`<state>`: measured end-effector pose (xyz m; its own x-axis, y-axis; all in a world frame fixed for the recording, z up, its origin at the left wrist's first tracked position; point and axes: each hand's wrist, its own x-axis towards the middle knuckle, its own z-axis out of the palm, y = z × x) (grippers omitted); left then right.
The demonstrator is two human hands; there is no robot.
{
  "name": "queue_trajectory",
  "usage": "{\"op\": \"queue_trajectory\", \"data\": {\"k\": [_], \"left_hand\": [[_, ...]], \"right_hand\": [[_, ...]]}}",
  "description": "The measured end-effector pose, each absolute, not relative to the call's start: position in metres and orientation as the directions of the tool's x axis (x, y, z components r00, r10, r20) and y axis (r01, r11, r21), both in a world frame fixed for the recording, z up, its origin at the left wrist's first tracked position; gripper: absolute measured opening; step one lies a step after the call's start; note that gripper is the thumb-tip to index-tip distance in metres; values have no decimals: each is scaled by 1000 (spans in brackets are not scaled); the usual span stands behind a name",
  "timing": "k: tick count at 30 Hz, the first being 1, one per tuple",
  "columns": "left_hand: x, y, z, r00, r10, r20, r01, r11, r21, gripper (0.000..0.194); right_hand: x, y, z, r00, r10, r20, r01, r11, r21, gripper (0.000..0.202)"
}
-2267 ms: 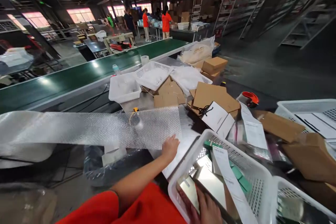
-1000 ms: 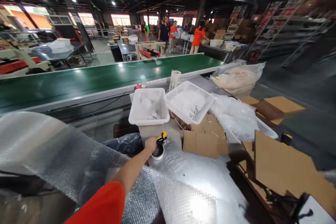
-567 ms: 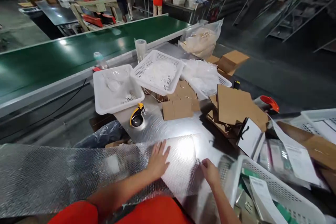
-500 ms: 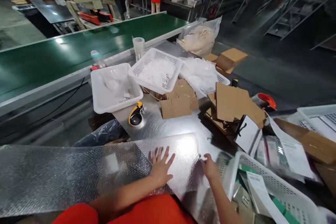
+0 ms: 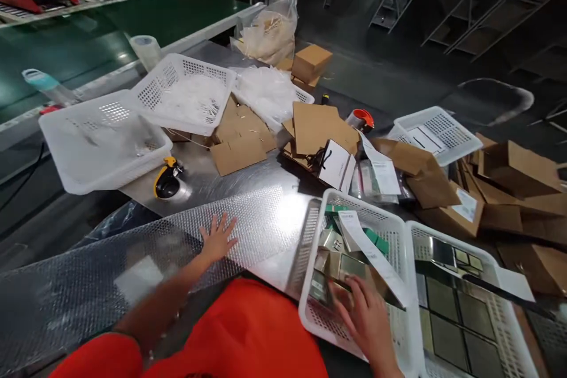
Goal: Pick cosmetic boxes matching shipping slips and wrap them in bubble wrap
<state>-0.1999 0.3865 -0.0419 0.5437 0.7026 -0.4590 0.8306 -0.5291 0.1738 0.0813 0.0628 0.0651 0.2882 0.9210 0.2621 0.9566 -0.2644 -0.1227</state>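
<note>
My left hand (image 5: 217,240) lies flat with spread fingers on a long sheet of bubble wrap (image 5: 261,230), which stretches over the metal table and off to the left. A pale square label or sheet (image 5: 138,279) shows at the wrap's left part. My right hand (image 5: 364,313) reaches into a white perforated basket (image 5: 325,331), its fingers bent and apart beside small metallic-looking boxes (image 5: 352,269). Whether the fingertips touch a box is unclear. Long printed paper slips (image 5: 376,257) and green pieces (image 5: 376,240) lie in the same basket.
A second basket (image 5: 410,301) holding flat boxes adjoins on the right. A tape dispenser (image 5: 167,182), white baskets (image 5: 101,171) and flattened cardboard (image 5: 239,156) sit farther back. Cardboard boxes (image 5: 522,171) crowd the right. A green conveyor belt (image 5: 106,29) runs behind.
My right hand has moved from the bubble wrap's right end into the basket of small boxes. My left hand stays spread on the wrap. The view has turned right and down.
</note>
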Motion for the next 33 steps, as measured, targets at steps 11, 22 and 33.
{"op": "queue_trajectory", "data": {"k": [11,22,33], "left_hand": [[-219,398,-19,465,785,-410,861,-509,0,60],[-222,401,-23,439,764,-473,876,-481,36,67],[-211,409,-29,437,763,-476,890,-442,110,70]], "right_hand": [[81,15,34,303,949,89,952,-305,3,39],[99,10,69,273,961,-50,962,-273,-3,47],[54,3,116,842,425,-334,-66,-533,-844,81]]}}
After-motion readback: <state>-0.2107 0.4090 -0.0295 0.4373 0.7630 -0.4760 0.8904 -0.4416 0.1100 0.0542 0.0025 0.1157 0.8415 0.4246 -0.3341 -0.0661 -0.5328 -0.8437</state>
